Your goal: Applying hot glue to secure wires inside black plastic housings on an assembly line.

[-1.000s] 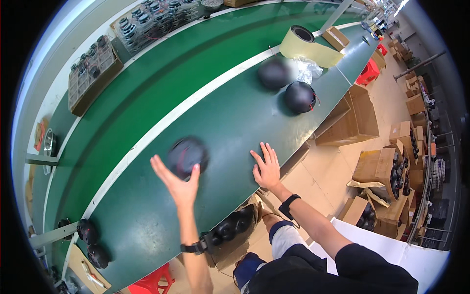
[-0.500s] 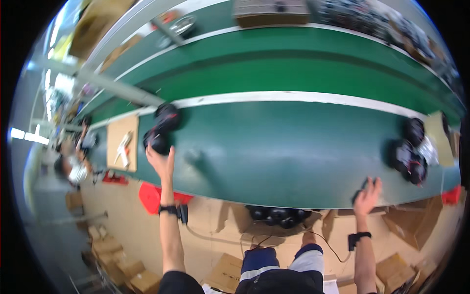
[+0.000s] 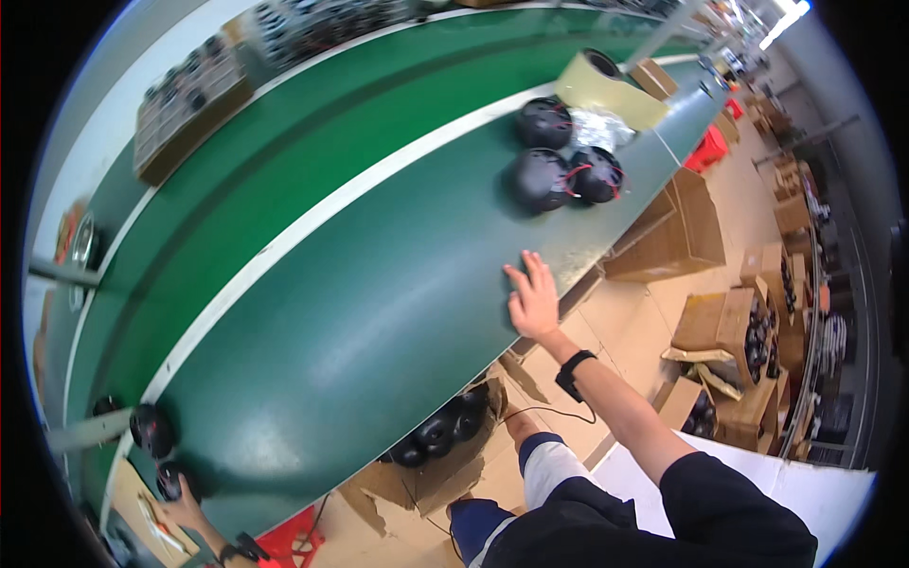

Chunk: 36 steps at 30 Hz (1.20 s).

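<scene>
At the far left end of the green table, my left hand [image 3: 187, 509] has its fingers around a black round shell [image 3: 169, 480]. Another black round shell [image 3: 151, 431] stands right beside that one. My right hand [image 3: 536, 301] hovers at or just over the table's front edge, fingers stretched out and nothing in them; whether it touches the surface I cannot tell. Beyond it sit three black round shells, a dull one [image 3: 541, 180], one with red wires [image 3: 597, 175] and a farther one [image 3: 544, 124].
A crumpled silvery bag [image 3: 600, 129] and a yellowish sheet [image 3: 620, 99] lie behind the shells. A glue gun [image 3: 161, 525] rests on a board [image 3: 133, 492] at left. Under the table, a torn carton [image 3: 454, 478] holds black shells. Open cartons [image 3: 724, 327] stand on the floor at right.
The view has swung to the right and tilted. My right hand is nearer the group of shells, its fingers stretched out. My left hand stays at the black shell on the left.
</scene>
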Available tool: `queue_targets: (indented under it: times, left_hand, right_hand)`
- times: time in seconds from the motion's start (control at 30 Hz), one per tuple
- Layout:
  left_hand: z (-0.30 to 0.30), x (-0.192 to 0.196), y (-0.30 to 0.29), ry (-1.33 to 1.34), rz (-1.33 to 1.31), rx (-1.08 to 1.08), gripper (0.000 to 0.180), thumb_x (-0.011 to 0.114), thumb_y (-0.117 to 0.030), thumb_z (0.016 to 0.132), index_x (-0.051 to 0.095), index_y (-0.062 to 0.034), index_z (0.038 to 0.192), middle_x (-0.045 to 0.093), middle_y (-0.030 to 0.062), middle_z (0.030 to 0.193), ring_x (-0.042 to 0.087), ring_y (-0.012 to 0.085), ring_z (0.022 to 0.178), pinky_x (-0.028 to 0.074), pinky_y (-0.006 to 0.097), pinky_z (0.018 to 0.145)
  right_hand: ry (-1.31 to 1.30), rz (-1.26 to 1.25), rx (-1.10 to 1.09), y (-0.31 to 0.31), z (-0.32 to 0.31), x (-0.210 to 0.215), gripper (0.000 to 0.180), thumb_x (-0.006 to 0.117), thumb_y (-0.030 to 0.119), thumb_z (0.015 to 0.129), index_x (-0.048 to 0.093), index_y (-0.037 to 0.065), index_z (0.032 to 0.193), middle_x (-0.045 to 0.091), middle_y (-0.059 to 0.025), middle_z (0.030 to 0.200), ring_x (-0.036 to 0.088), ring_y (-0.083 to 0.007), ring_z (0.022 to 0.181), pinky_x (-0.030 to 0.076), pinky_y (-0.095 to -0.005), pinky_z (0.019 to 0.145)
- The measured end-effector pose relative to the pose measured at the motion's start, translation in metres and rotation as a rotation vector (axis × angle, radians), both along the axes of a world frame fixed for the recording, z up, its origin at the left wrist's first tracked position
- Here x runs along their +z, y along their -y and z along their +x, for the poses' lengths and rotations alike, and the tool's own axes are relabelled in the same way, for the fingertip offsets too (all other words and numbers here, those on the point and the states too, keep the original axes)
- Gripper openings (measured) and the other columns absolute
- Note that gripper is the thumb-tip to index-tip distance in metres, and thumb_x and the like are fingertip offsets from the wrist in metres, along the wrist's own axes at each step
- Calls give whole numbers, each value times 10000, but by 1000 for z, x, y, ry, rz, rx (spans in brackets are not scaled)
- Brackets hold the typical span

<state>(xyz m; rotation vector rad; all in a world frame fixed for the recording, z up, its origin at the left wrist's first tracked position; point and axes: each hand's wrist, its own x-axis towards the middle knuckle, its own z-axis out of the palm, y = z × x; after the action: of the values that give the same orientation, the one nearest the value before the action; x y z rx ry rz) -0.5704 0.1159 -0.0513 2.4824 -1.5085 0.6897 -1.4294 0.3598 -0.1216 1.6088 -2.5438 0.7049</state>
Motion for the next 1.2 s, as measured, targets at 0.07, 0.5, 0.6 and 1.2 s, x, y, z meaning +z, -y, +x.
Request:
queue_targets:
  times: [0.07, 0.5, 0.6, 1.2]
  left_hand:
    - [-26, 3, -9, 1, 17, -80, 1236, 820, -700, 696, 339, 36, 1564, 557, 344, 1390, 592, 479, 1227, 484, 540, 1026]
    - [-668, 16, -33, -577, -63, -1070, 1042, 921, -242, 648, 391, 62, 1492, 469, 270, 1470, 443, 446, 1383, 354, 497, 1174]
    - [-803, 24, 0, -654, 19, -1167, 1103, 935, -281, 623, 366, 44, 1510, 471, 269, 1483, 465, 425, 1378, 392, 478, 1152]
    - [-405, -6, -99, -646, 186, -817, 429, 727, -79, 794, 675, -90, 1219, 640, 176, 1244, 559, 373, 1222, 445, 477, 1072]
  right_hand:
    - [4, -14, -25, -3, -3, 7, 526, 583, 139, 837, 611, 132, 1363, 410, -235, 1559, 362, -445, 1461, 291, -566, 1212]
    - [129, -38, -14, -20, -11, 11, 580, 613, 162, 839, 575, 129, 1416, 370, -265, 1587, 345, -449, 1477, 284, -569, 1216]
    - [149, -37, 16, -22, -17, 10, 585, 623, 179, 849, 568, 132, 1430, 361, -265, 1594, 335, -456, 1482, 282, -569, 1216]
    - [-41, -52, 1, -16, -4, 0, 552, 566, 89, 821, 605, 83, 1371, 403, -241, 1585, 355, -452, 1476, 274, -570, 1205]
